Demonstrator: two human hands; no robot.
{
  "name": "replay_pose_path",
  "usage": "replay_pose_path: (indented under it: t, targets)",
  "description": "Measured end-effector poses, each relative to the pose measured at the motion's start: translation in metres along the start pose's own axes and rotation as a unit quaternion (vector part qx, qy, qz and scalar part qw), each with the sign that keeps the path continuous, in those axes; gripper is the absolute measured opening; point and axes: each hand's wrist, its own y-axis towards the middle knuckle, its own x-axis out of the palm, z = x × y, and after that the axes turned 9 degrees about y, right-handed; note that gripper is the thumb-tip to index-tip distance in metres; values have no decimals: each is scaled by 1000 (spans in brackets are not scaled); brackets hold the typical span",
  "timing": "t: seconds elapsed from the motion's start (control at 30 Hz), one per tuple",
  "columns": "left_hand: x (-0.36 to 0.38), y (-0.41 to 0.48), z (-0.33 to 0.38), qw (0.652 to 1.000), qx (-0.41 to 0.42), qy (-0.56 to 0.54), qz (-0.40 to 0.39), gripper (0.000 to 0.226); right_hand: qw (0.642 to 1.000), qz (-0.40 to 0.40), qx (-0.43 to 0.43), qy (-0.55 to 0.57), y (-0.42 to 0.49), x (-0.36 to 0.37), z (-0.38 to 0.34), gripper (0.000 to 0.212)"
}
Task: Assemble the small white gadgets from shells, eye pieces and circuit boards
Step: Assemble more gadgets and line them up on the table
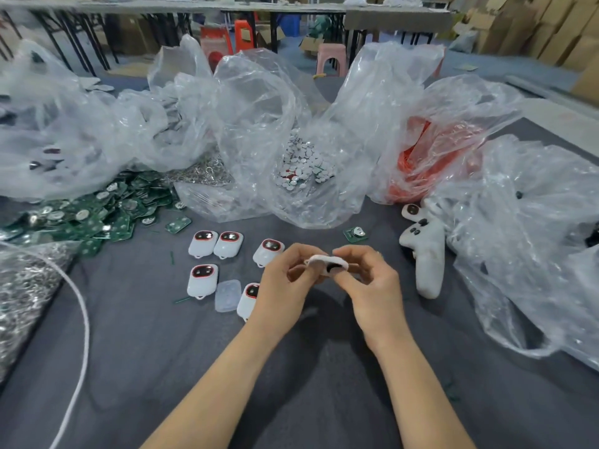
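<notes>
Now both hands meet mid-worktop: left hand (pixel 291 281) & right hand (pixel 372 286) pinch one white shell (pixel 325 263) btwn fingertips, held above the grey worktop (pixel 146 351). Five gadgets (pixel 202 243) lie just left of the hands. Boards (pixel 97 212) piled far left, w/ one loose board (pixel 355 234) beyond the right hand.

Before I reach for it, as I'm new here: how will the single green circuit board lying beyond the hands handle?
The circuit board is small, thin and flat, so probably stiff and light. Lying flat on the grey cloth, it may need lifting by an edge. Its raised metal disc may be delicate; pinch the sides.
</notes>
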Motion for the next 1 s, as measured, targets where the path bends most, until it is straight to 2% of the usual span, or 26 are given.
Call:
replay_pose_path:
  t: [0.17,0.23,0.3,0.4,0.5,0.6,0.77,1.0]
  targets:
    - [-1,0,3,997,-12,-72,6,40,992,9,-103,-78,-2,2,-1,48]
    - [-4,0,4,989,-43,-142,-21,35,986,9,-136,-91,-4,2,-1,50]
    - [-5,0,4,976,-71,-197,-60,26,980,0,-171,-103,-4,1,0,41]
    - [-5,0,2,980,-84,-164,-72,11,973,-7,-189,-131,-5,0,1,31]
    - [-3,-2,0,985,-82,-134,-72,10,988,-20,-133,-77,-5,1,0,39]
    - [-1,-2,0,988,-71,-131,-36,13,996,-40,-79,2,-4,1,-4,36]
    - [-4,-1,2,993,-54,-108,-9,16,983,-37,43,173,-3,-2,-5,29]
    - [0,-4,5,1000,-20,-6,-4,28,985,7,73,158,-2,-5,-2,30]
